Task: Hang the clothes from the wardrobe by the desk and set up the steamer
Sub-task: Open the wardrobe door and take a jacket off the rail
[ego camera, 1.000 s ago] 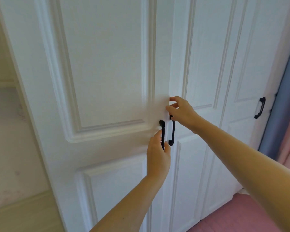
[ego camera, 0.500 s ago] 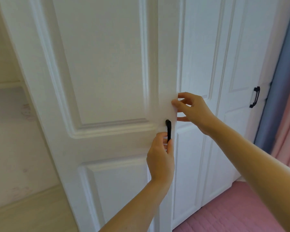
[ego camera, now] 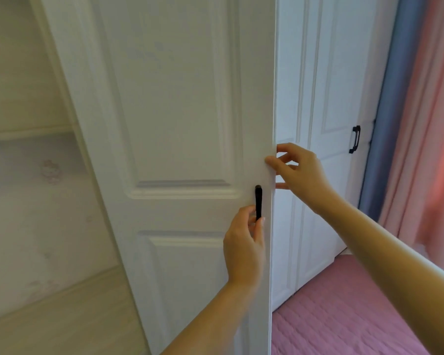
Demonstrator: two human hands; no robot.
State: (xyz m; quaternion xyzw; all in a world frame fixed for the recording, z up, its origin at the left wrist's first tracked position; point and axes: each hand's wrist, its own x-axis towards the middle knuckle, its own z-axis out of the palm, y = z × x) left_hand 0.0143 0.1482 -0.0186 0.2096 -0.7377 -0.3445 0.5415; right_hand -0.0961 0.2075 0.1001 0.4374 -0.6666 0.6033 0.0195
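Observation:
A white panelled wardrobe door (ego camera: pixel 180 124) fills the middle of the view, swung partly out toward me. My left hand (ego camera: pixel 244 247) grips the lower part of its black handle (ego camera: pixel 258 201). My right hand (ego camera: pixel 297 170) holds the door's free edge just above the handle, thumb on the front and fingers behind. The neighbouring door (ego camera: pixel 305 98) stands shut behind the edge. The wardrobe's inside is hidden, and no clothes or steamer show.
Another white door with a black handle (ego camera: pixel 355 139) stands further right. Blue and pink curtains (ego camera: pixel 415 124) hang at the right edge. A pink quilted surface (ego camera: pixel 344 316) lies below. A pale wall with a wooden ledge (ego camera: pixel 28 134) is on the left.
The left door has swung out toward me, hiding the second handle. My right hand moved from that handle onto the door's free edge. My left hand stayed on its handle.

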